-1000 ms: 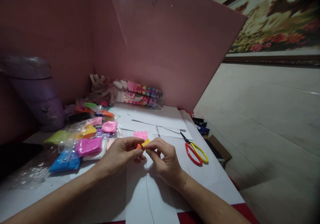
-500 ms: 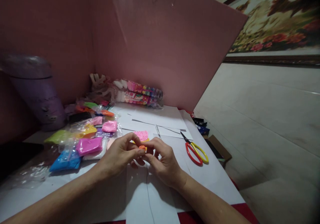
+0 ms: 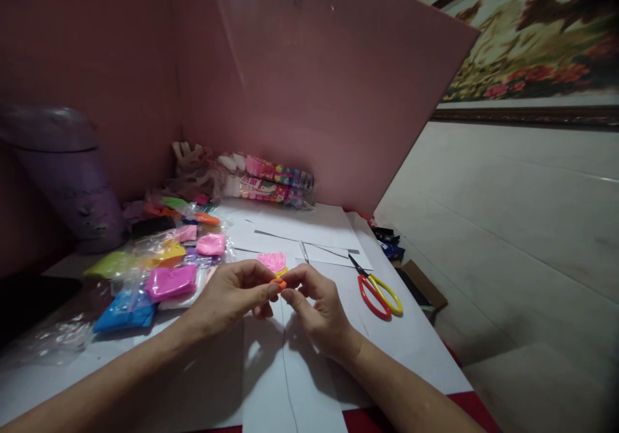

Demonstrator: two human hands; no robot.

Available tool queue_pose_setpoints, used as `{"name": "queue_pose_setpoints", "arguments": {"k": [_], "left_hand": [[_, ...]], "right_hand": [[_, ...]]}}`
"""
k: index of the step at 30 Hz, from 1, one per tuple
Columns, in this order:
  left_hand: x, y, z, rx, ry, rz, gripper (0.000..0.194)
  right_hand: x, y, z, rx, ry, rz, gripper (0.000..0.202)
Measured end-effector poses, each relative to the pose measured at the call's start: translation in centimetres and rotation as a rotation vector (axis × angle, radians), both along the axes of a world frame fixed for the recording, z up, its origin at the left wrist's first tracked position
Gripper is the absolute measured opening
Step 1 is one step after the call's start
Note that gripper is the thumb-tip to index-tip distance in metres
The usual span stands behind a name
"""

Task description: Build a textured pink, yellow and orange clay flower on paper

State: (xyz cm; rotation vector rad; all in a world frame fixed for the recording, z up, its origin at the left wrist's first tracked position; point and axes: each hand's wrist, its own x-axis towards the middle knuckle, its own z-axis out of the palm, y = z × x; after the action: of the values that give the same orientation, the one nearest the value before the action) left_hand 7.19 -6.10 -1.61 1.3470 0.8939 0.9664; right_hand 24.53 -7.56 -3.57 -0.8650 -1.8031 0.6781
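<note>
Between the fingertips of both hands is a small lump of orange clay [image 3: 279,284], held above the white paper. My left hand [image 3: 232,291] pinches it from the left with thumb and forefinger. From the right, the thumb and forefinger of my right hand [image 3: 316,307] close on its other side. Just behind the fingers lies a ruffled pink clay piece [image 3: 272,262] with a bit of yellow clay [image 3: 281,271] at its lower edge, partly hidden by the hands. A thin dark line [image 3: 286,368] runs down the paper below the hands.
Scissors [image 3: 380,294] with red and yellow handles lie to the right, near a slim silver tool [image 3: 304,252]. Bagged clay packets, among them magenta [image 3: 171,282] and blue [image 3: 124,310], crowd the left. A purple tumbler [image 3: 72,181] stands behind them; wrapped clay packs [image 3: 268,178] lie at the back.
The fingers have shifted slightly around the orange clay, and more of it shows. The pink piece behind is a little less covered. Everything else stays in place.
</note>
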Motion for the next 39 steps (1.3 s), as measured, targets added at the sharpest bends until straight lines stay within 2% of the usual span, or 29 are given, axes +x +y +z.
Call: {"name": "queue_pose_setpoints", "arguments": {"k": [5, 12, 17, 21, 24, 27, 32, 39], "left_hand": [[-0.11, 0.06, 0.01, 0.000, 0.027, 0.037, 0.021], [0.05, 0.00, -0.08, -0.023, 0.001, -0.015, 0.024], [0.06, 0.07, -0.39, -0.043, 0.036, -0.008, 0.024], [0.08, 0.06, -0.34, -0.027, 0.029, 0.000, 0.022], [0.11, -0.07, -0.11, -0.041, 0.000, 0.010, 0.023], [0.08, -0.15, -0.01, -0.052, -0.009, 0.030, 0.026], [-0.13, -0.06, -0.20, -0.042, -0.029, -0.006, 0.027], [-0.24, 0.11, -0.12, -0.130, -0.058, -0.046, 0.028]], "right_hand": [[-0.20, -0.15, -0.07, 0.113, 0.003, 0.009, 0.005], [-0.08, 0.07, -0.24, 0.139, -0.017, -0.106, 0.008], [-0.17, -0.22, -0.18, 0.193, -0.054, -0.034, 0.010], [-0.14, -0.26, -0.30, 0.113, 0.001, 0.029, 0.014], [0.00, -0.11, -0.37, 0.057, 0.041, -0.048, 0.012], [0.00, -0.06, -0.18, 0.089, -0.021, -0.101, 0.008], [-0.23, -0.15, 0.13, 0.107, -0.046, -0.045, 0.010], [-0.15, 0.00, -0.37, 0.089, -0.006, -0.023, 0.006]]}}
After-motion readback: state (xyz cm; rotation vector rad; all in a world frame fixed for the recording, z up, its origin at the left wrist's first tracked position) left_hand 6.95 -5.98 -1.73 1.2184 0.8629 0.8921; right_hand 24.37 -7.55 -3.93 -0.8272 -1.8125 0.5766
